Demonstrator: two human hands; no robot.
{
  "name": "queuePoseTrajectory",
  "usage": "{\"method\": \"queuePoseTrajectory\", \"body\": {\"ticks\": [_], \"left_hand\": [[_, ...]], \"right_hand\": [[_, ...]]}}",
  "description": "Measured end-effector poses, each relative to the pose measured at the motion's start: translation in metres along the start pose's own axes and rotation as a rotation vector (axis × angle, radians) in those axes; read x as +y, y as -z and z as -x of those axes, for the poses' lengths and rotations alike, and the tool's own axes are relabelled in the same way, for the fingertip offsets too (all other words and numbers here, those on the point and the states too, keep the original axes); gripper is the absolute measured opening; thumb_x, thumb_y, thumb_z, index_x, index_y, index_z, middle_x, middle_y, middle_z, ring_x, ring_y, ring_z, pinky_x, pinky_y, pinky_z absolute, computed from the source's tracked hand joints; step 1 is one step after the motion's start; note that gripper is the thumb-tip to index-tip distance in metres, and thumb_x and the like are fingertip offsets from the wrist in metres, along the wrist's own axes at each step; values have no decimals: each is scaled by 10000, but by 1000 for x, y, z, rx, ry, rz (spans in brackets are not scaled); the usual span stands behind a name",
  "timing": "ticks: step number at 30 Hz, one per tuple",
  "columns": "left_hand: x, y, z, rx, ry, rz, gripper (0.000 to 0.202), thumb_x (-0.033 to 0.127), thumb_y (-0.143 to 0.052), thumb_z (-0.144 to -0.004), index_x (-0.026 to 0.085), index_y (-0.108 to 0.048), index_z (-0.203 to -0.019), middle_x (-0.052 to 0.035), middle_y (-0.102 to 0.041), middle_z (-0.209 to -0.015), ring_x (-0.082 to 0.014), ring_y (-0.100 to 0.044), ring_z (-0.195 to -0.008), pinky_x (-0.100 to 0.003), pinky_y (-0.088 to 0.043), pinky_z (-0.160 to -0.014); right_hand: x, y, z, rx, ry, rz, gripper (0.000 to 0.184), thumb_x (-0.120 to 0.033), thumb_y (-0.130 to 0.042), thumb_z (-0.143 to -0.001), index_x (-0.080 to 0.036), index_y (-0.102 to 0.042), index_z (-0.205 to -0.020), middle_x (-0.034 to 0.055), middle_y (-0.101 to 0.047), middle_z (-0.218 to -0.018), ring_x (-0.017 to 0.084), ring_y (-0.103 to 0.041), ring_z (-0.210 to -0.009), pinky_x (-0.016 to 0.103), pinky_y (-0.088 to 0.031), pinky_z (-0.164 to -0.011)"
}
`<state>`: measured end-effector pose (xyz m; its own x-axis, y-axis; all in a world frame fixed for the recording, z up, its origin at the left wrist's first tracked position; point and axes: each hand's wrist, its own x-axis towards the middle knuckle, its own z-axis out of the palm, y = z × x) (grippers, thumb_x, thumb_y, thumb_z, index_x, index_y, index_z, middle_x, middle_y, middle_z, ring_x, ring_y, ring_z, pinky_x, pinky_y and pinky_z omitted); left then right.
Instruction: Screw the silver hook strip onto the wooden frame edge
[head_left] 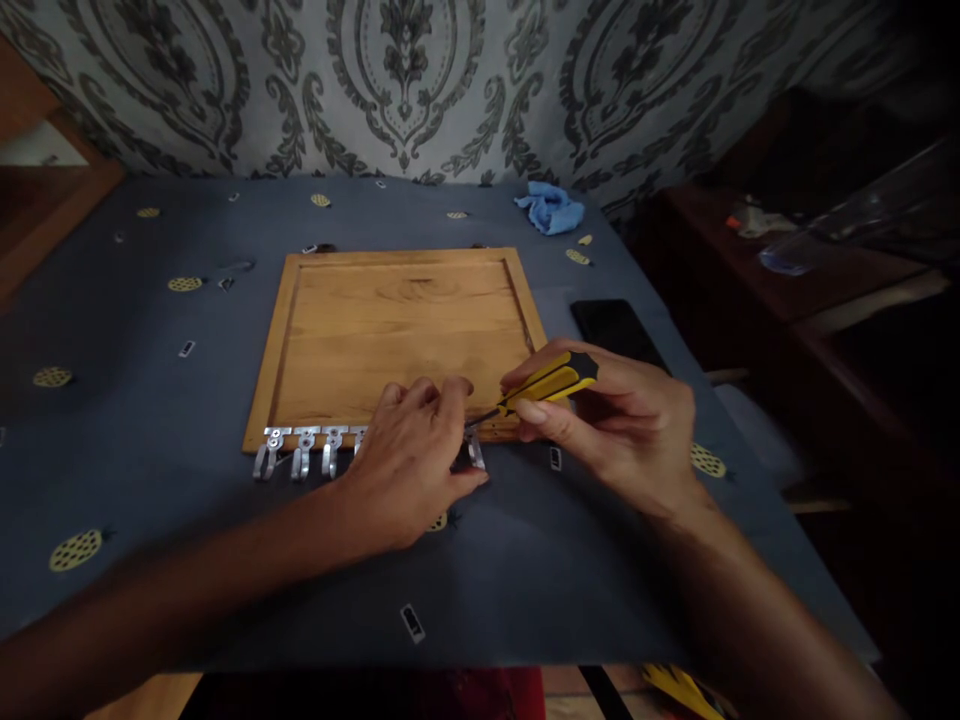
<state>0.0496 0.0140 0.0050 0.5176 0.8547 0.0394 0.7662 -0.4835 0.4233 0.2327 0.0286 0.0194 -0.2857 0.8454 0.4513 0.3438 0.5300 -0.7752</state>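
A wooden panel (pixel 405 330) with a raised frame lies flat on the table. Along its near edge runs a metal hook rail (pixel 306 440) with several hooks hanging over the side. My left hand (pixel 416 460) is closed over the right part of the rail, fingers on the panel's edge and thumb by the last hook (pixel 475 450). In my right hand (pixel 622 420) is a yellow and black screwdriver (pixel 551 382), gripped by its handle and tilted. Its shaft points down and left to the rail beside my left fingers, which hide the tip's contact.
A dark blue cloth with pineapple prints covers the table (pixel 135 430). Right of the panel lies a black phone (pixel 616 328); a crumpled blue cloth (pixel 551 208) sits at the back right. A loose hook (pixel 238 266) lies left of the panel. Patterned curtain (pixel 405 90) hangs behind.
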Motion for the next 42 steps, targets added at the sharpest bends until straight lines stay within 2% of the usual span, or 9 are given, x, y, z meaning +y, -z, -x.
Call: {"method": "queuePoseTrajectory", "body": {"ticks": [7,11,15,17,25,30,38,42], "left_hand": [[0,0,0,4,3,-12,551,324,-768,-749,169,-407,-1135,-95,-632,-1109,-291,-577,-1044,-423,-418,-863],[0,2,0,-15,13,-11,532,319,-771,-748,172,-416,-1115,-82,-641,-1066,-290,-576,-1035,-420,-418,-860],[2,3,0,-35,23,-10,537,307,-773,-747,166,-415,-1121,-72,-648,-1020,-286,-577,-1015,-421,-421,-855],[2,3,-1,-39,33,-10,535,308,-777,-741,173,-416,-1112,-69,-649,-1024,-285,-579,-1008,-421,-424,-853],[0,0,-1,-8,10,-16,550,319,-766,-747,184,-398,-1133,-72,-646,-1055,-295,-586,-1045,-444,-418,-879],[-1,-2,-1,4,10,-18,520,324,-760,-748,187,-405,-1103,-81,-643,-1067,-297,-592,-1032,-446,-419,-875],[-1,-2,0,3,10,-29,522,332,-765,-746,186,-409,-1099,-71,-646,-1039,-290,-593,-1009,-433,-421,-865],[-1,-2,0,10,1,-9,532,323,-764,-747,186,-404,-1113,-69,-641,-1047,-289,-589,-1026,-431,-420,-861]], "right_hand": [[2,-8,4,150,87,184,186,-289,-773,-768,-222,-609,-712,-20,-580,-640,131,-532,-561,289,-371,-485],[1,-12,5,257,125,125,191,-284,-751,-786,-231,-602,-678,-13,-567,-616,146,-531,-558,306,-390,-500],[1,-13,2,512,20,-3,163,-348,-676,-849,-241,-640,-733,-15,-567,-603,130,-524,-478,286,-398,-428],[2,-11,0,557,-28,-16,177,-360,-687,-840,-236,-638,-725,-27,-553,-576,115,-508,-433,268,-384,-387],[5,-10,3,352,-78,50,194,-383,-725,-805,-260,-614,-703,-17,-558,-644,112,-495,-482,269,-379,-401],[5,-12,4,316,-86,41,234,-437,-744,-773,-265,-605,-698,-20,-556,-647,116,-485,-482,277,-378,-402],[7,-13,4,288,-74,89,220,-399,-742,-786,-264,-599,-688,-29,-542,-591,123,-491,-490,283,-368,-424],[5,-12,4,256,-45,56,205,-384,-755,-773,-263,-612,-690,-17,-564,-626,139,-511,-522,301,-395,-446]]}}
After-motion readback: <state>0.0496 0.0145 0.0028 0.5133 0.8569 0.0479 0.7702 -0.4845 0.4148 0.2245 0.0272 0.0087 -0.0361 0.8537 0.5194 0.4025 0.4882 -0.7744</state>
